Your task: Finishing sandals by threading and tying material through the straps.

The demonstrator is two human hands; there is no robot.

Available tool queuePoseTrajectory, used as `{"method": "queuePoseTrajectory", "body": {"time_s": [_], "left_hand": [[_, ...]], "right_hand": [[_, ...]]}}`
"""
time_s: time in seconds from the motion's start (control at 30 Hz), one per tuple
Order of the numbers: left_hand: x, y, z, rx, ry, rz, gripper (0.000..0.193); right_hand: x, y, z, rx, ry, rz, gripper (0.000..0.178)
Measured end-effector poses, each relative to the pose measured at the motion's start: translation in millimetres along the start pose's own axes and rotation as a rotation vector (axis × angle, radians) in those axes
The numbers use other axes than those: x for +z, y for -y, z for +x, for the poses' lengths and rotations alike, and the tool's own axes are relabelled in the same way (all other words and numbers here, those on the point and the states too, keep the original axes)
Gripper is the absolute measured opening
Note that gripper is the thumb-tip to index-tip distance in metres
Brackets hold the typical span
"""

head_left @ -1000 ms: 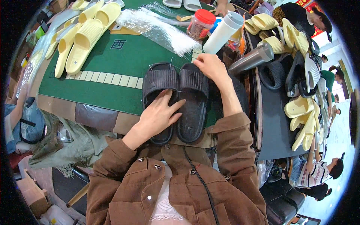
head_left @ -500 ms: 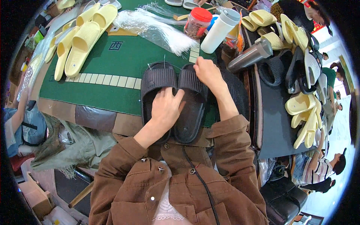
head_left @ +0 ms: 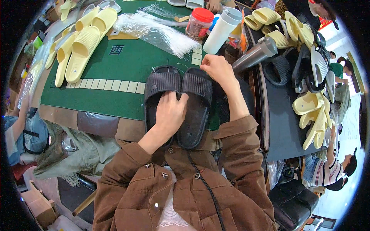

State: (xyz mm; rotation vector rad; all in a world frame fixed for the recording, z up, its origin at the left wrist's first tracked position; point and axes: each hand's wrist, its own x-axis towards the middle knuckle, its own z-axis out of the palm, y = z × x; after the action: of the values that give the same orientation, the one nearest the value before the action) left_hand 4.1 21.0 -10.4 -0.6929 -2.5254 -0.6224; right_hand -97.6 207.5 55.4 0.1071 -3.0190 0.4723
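Note:
A pair of black slide slippers lies side by side in front of me, toes pointing away. My left hand has its fingers tucked under the left slipper's ribbed strap, thumb toward the other strap, pinching where the two meet. Beyond the straps, thin clear plastic ties stick up. My right hand is closed in a pinch above the right slipper's toe, with a thin strand running toward its fingertips. What sits inside the pinch is mostly hidden.
A bundle of white plastic ties lies beyond on the green mat. A red-lidded jar, a white bottle and a steel tumbler stand at the far right. Yellow slippers lie left; more slippers fill the right table.
My right hand has shifted slightly to the right and away from the slippers' toes. My left thumb has drawn in closer to the fingers at the strap. The slippers stay nearly in place.

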Motion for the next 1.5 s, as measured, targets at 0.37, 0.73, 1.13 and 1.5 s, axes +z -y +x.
{"method": "queuePoseTrajectory", "body": {"time_s": [0.37,0.73,1.13,1.5], "left_hand": [[0,1,-1,0.0,0.013,0.006,0.018],[-1,1,0,0.028,0.04,0.011,0.016],[-20,-2,-3,0.062,0.089,-0.099,0.033],[-49,39,91,-0.111,-0.13,-0.437,0.013]], "right_hand": [[55,8,43,-0.314,0.089,0.279,0.025],[84,34,62,-0.028,0.116,0.611,0.031],[69,41,46,-0.127,-0.071,0.651,0.027],[68,46,3,-0.104,-0.2,1.061,0.022]]}}
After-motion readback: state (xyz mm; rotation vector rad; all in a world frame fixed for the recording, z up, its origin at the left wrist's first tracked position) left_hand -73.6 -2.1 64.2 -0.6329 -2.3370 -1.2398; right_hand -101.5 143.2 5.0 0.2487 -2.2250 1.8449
